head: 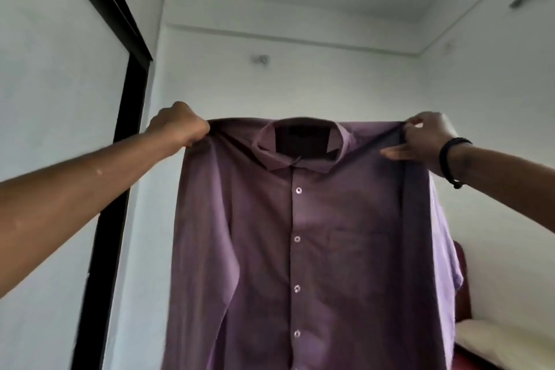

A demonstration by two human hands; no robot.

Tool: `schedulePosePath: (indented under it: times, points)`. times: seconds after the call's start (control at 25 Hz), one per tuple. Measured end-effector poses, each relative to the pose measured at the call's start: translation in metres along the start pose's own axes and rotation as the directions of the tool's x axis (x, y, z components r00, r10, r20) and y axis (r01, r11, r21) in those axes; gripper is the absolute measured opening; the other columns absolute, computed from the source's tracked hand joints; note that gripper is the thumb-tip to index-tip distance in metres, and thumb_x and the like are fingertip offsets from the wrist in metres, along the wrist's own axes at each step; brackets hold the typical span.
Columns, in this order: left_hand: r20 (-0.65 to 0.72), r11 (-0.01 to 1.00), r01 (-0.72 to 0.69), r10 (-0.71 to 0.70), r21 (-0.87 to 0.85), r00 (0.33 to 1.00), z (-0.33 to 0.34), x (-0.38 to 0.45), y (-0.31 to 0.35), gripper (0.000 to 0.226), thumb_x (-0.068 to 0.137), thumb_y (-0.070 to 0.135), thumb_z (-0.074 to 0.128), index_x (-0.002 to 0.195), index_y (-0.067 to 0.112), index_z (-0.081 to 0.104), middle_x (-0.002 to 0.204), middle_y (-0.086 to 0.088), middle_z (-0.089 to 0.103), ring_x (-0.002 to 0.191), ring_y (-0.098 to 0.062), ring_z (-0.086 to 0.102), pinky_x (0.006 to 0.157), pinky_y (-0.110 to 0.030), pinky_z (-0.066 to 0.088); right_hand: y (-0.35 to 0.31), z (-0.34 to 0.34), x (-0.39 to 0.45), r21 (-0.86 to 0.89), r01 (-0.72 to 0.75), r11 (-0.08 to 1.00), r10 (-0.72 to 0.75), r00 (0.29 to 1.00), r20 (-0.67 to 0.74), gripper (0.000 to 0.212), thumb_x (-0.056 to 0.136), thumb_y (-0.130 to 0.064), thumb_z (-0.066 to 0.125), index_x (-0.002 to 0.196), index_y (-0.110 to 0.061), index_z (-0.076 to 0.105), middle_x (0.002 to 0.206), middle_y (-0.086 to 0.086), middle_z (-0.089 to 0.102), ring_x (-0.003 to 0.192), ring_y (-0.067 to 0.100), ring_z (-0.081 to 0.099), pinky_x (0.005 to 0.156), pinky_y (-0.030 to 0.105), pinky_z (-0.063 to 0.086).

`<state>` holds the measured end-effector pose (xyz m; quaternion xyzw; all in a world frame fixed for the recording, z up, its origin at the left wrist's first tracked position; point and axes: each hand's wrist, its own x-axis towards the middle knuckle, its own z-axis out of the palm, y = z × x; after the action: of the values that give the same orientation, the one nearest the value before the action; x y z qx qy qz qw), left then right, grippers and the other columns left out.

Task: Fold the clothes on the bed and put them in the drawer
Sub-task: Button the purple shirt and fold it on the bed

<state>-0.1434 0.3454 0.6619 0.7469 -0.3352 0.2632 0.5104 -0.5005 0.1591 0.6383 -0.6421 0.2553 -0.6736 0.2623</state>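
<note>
Up in front of you hangs the purple shirt (315,249), buttoned and spread wide. Your left hand (180,123) has a tight fist grip on one shoulder, and your right hand (420,138) pinches the other. It hides most of the room. A dark frame (126,144) stands at your left. A pale pillow (495,342) peeks out low at your right, on the bed (462,360).

A purple long-sleeved button-up shirt (315,249) hangs upright in the air, front facing the viewer, stretched wide at the shoulders. Its collar lies open at the top with a dark label inside. A row of pale buttons runs down the closed front, and a chest pocket sits right of them.
</note>
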Motion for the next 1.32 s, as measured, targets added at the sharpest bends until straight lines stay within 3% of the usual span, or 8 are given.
schedulePosePath:
  times: [0.12,0.24,0.36,0.44,0.64,0.96,1.16,1.32]
  points:
    - [0.175,0.944,0.136,-0.086,-0.299,0.981,-0.006,0.003,0.015,0.020,0.094,0.009,0.052,0.101,-0.002,0.066,0.064,-0.009,0.075,0.058,-0.025,0.074,0.041,-0.021,0.044,-0.001,-0.003,0.002,0.130,-0.045,0.991,0.051,0.998,-0.041,0.018,0.105,0.000,0.037,0.118,-0.003,0.048,0.101,0.026,0.063,0.053,0.027,0.073,0.047,0.032,0.061]
    - [-0.003,0.974,0.020,-0.022,-0.226,1.000,-0.019,0.000,0.020,0.021,0.089,0.020,0.063,0.078,0.006,0.076,0.058,-0.003,0.073,0.056,-0.018,0.074,0.059,-0.030,0.061,-0.006,-0.014,0.004,-0.130,0.195,0.972,-0.217,0.958,-0.190,0.012,0.102,-0.009,0.047,0.102,-0.012,0.058,0.091,0.017,0.073,0.062,0.019,0.074,0.061,0.025,0.059]
    - [-0.168,0.986,-0.169,0.165,-0.012,0.972,-0.030,0.009,0.011,0.033,0.082,0.042,0.071,0.064,0.015,0.077,0.048,0.002,0.067,0.058,-0.020,0.072,0.076,-0.034,0.061,-0.018,-0.029,0.012,-0.531,0.585,0.613,-0.692,0.722,-0.004,0.014,0.095,-0.014,0.057,0.107,-0.015,0.064,0.095,0.008,0.070,0.089,0.026,0.065,0.080,0.028,0.047]
    - [-0.184,0.968,-0.250,0.251,0.029,0.950,-0.033,0.011,0.004,0.046,0.080,0.058,0.075,0.061,0.016,0.075,0.047,0.001,0.066,0.062,-0.022,0.070,0.074,-0.035,0.057,-0.027,-0.031,0.020,-0.573,0.655,0.493,-0.735,0.666,0.129,0.025,0.090,-0.017,0.064,0.114,-0.015,0.064,0.105,0.010,0.064,0.097,0.031,0.061,0.091,0.032,0.046]
    - [-0.008,0.970,-0.240,0.240,-0.045,0.971,0.002,-0.004,-0.018,0.071,0.063,0.081,0.076,0.059,0.010,0.073,0.048,-0.003,0.067,0.055,-0.021,0.070,0.067,-0.032,0.056,-0.007,-0.017,0.036,-0.591,0.487,0.643,-0.538,0.836,0.103,0.017,0.085,-0.023,0.067,0.099,-0.014,0.070,0.092,0.009,0.066,0.090,0.027,0.058,0.078,0.025,0.037]
    - [0.432,0.998,0.054,-0.035,-0.031,0.901,0.239,-0.041,-0.169,0.017,0.092,0.013,0.075,0.077,0.006,0.074,0.063,-0.010,0.074,0.060,-0.024,0.075,0.065,-0.035,0.065,0.250,0.067,0.005,-0.576,-0.090,0.812,0.199,0.971,0.129,0.015,0.073,-0.008,0.085,0.086,-0.006,0.080,0.077,0.012,0.075,0.073,0.024,0.070,0.074,0.033,0.060]
    - [0.311,0.980,0.130,-0.078,-0.149,0.947,0.298,-0.021,-0.186,0.016,0.088,0.009,0.076,0.075,0.017,0.074,0.068,-0.011,0.074,0.065,-0.022,0.076,0.075,-0.041,0.065,0.312,0.109,0.030,-0.513,-0.089,0.854,0.110,0.994,0.012,0.022,0.078,-0.010,0.080,0.100,-0.010,0.080,0.086,0.007,0.069,0.085,0.017,0.064,0.062,0.018,0.047]
    - [0.202,0.966,0.010,0.043,-0.257,0.978,0.278,0.013,-0.175,0.021,0.091,0.019,0.069,0.069,0.022,0.069,0.059,-0.001,0.071,0.069,-0.027,0.076,0.071,-0.050,0.064,0.296,0.107,0.058,-0.406,-0.030,0.914,0.019,0.999,-0.030,0.017,0.069,-0.018,0.078,0.086,-0.018,0.079,0.081,0.000,0.070,0.059,0.000,0.054,0.053,0.014,0.047]
